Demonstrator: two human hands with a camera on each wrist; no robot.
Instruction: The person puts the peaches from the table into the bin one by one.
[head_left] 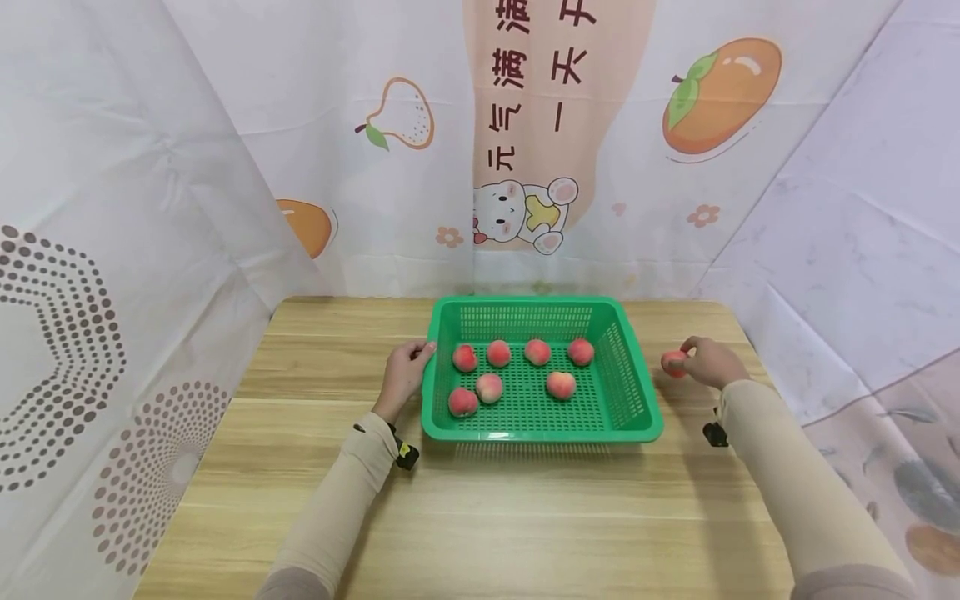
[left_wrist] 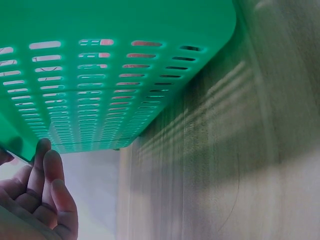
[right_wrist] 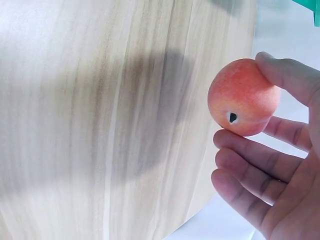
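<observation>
A green plastic basket (head_left: 540,435) with slotted walls stands on the wooden table. Several red and pale-yellow peaches lie spread over its floor, one of them a peach (head_left: 561,385) right of the middle. At the basket's left rim my left hand (head_left: 403,377) grips the edge; its fingers (left_wrist: 52,172) sit under the rim beside the slotted wall. To the right of the basket, my right hand (head_left: 712,362) pinches another peach (right_wrist: 244,97) between thumb and fingers. A small dark hole shows on this peach's skin in the right wrist view. The other fingers are loosely bent beneath it.
The wooden table (head_left: 480,517) reaches back to a printed curtain (head_left: 420,200) with fruit drawings and lettering. White patterned cloth (head_left: 150,208) hangs along the left side, and more cloth (head_left: 862,208) along the right. Dark wrist cameras sit at both cuffs.
</observation>
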